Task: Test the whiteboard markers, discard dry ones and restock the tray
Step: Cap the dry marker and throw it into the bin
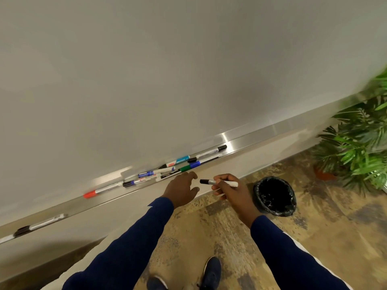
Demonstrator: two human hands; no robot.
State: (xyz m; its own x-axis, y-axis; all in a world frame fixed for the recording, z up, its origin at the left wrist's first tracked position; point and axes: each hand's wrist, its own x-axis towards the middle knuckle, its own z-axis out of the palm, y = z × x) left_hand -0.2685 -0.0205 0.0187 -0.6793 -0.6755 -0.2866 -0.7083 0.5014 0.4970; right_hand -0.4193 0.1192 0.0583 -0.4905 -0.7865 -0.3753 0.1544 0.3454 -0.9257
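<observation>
A black-capped marker (218,182) is held level in the right hand (231,192), in front of the tray and apart from it, with the cap pointing towards the left hand. The fingers (217,186) of the right hand are curled round the white barrel and the thumb is laid on top. The left hand (181,187) is held just beside the marker's cap without touching it; its fingers are spread and loosely bent, and nothing is held in them. Its fingertips are close to the front lip of the metal tray (240,143).

A loose heap of markers is seen in the tray just beyond the left hand, among them a green-capped marker (178,171) and several blue-capped ones. A black-capped one (211,151) is laid further along to the right, and a red-capped marker (98,191) to the left of the heap. Well apart, near the left edge, another dark-capped marker (39,225) is laid in the tray. The tray is fixed along the bottom edge of the whiteboard (167,70).

A small bin (274,196) lined with a black bag is stood on the floor (209,227), just right of the right hand. A green plant (360,143) is seen further right. Dark blue sleeves (293,248) and dark shoes (211,273) are visible below.
</observation>
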